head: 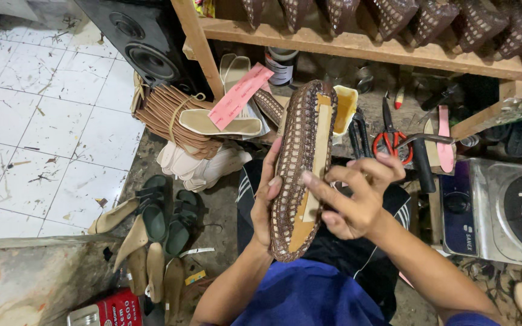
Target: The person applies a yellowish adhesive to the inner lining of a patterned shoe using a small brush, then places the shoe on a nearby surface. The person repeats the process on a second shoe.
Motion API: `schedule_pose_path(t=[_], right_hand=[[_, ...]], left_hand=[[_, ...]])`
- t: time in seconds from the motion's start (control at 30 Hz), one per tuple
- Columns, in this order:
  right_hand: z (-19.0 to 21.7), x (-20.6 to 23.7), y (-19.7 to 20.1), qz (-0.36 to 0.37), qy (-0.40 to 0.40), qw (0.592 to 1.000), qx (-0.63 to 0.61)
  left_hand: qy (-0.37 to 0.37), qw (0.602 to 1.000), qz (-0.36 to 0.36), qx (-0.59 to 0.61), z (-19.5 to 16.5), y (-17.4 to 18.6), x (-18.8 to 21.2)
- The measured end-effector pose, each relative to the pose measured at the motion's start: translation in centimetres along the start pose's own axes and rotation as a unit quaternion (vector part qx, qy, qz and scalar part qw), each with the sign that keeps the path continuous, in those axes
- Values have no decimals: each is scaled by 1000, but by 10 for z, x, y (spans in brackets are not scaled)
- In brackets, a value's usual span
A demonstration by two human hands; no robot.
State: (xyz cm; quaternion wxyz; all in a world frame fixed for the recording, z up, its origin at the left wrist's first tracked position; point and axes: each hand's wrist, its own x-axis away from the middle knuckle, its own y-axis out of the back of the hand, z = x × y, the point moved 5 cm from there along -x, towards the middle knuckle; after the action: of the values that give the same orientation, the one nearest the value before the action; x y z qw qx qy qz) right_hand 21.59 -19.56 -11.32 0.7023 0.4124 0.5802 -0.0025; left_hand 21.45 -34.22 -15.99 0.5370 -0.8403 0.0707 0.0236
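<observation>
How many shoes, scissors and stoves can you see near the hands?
Woven shoe held in the left hand and right hand: 1
Green sandals on the floor: 2
Red-handled scissors: 1
Gas stove: 1
Total: 5

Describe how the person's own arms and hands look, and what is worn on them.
Both hands, the left hand and the right hand, are bare: no gloves, and no rings or watch that I can see. The forearms are uncovered too. A blue short sleeve shows only at the upper right arm, matching the blue shirt.
</observation>
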Motion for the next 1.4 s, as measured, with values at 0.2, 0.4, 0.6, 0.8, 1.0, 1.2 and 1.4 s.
schedule_pose_path(t=[0.2, 0.4, 0.6, 0.8, 1.0, 1.2, 1.4], right_hand=[[1, -1, 2, 14, 0, 1000, -8], [4, -4, 2, 21, -5, 1000, -12], [8, -4, 4, 11, 23, 999, -21], [9, -3, 3, 11, 30, 999, -24], [8, 1, 0, 17, 21, 999, -37], [11, 1, 0, 38, 21, 999, -31], [14, 0, 0, 25, 44, 999, -20]], left_hand=[[2, 1000, -12, -15, -1, -3, 0], [-12, 1000, -1, -12, -1, -2, 0], [-17, 1000, -5, -23, 1, 5, -1], [-13, 999, -12, -39, 1, 6, -1], [-10, 1000, -20, -20, 2, 6, -1], [-11, 998, -37, -51, 0, 10, -1], [-15, 999, -41, -33, 2, 15, -2]])
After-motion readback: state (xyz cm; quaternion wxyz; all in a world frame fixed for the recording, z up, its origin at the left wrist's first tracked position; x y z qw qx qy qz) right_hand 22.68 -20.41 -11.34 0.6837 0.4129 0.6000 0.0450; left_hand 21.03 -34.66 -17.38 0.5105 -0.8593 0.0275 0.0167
